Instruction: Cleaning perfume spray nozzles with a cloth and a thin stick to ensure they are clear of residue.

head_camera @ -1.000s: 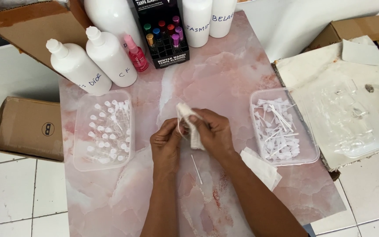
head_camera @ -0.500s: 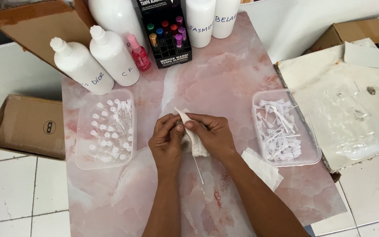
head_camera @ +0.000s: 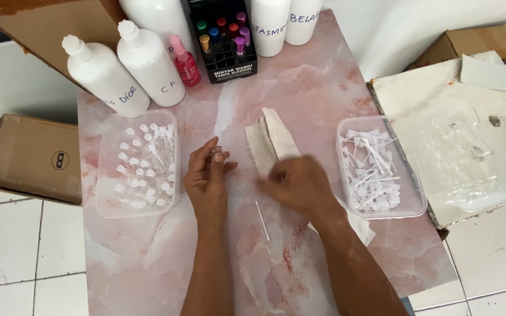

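Left hand: the left hand (head_camera: 207,178) is raised near the table's middle, fingers pinched on a small clear vial (head_camera: 216,153) held at the fingertips.
Right hand: the right hand (head_camera: 297,184) is blurred, palm down and loosely curled; whether it grips anything cannot be told. It covers the near end of a pale cloth (head_camera: 270,143).
Key relation: a thin white dip tube (head_camera: 262,220) lies on the pink marble table (head_camera: 300,88) between the two wrists, long axis running toward the near edge; the right hand is nearer.
Left tray: clear tray of white caps (head_camera: 139,164), toward the left edge.
Right tray: clear tray of white sprayer parts (head_camera: 376,169), toward the right edge.
Far edge: white bottles (head_camera: 127,67) with handwritten labels, a pink bottle (head_camera: 185,61), a black box of coloured vials (head_camera: 224,35).
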